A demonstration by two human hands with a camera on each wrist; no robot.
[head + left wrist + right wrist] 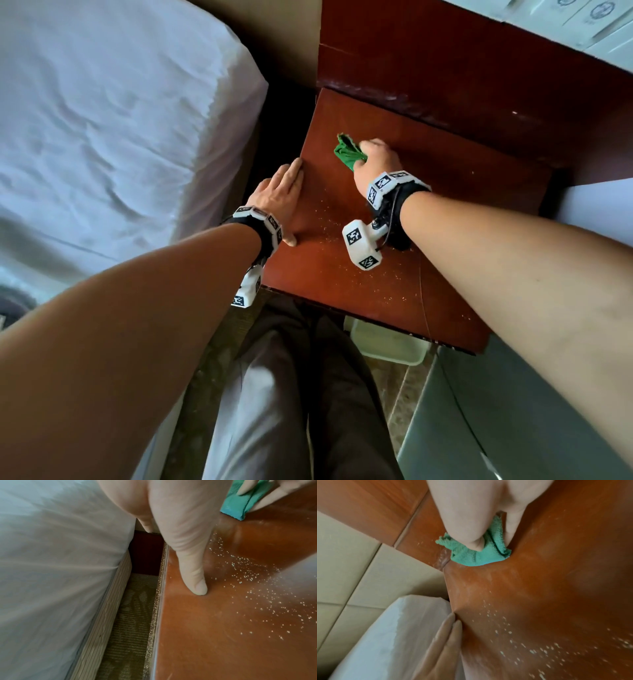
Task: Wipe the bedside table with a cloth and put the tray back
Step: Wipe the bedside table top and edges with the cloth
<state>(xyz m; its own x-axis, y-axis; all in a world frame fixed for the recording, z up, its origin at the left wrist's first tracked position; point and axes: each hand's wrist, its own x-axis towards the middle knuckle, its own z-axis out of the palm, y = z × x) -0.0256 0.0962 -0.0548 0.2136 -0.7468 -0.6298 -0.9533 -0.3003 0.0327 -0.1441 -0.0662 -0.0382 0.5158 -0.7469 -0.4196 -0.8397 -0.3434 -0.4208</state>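
Note:
The red-brown bedside table (394,291) fills the middle of the head view, with pale crumbs (329,219) scattered over its near half. My right hand (375,157) grips a bunched green cloth (346,152) and holds it down on the far left part of the top. The right wrist view shows my fingers curled round the cloth (477,555) near the table's back corner. My left hand (279,202) rests flat with straight fingers along the table's left edge, its thumb (195,577) on the wood. The white tray (387,339) lies on the floor under the table's front edge.
A bed with a white sheet (113,120) stands close on the left, with a narrow gap of carpet (135,615) between it and the table. A dark wooden headboard panel (462,68) rises behind. My legs (274,394) are in front, and a grey surface (496,411) is at lower right.

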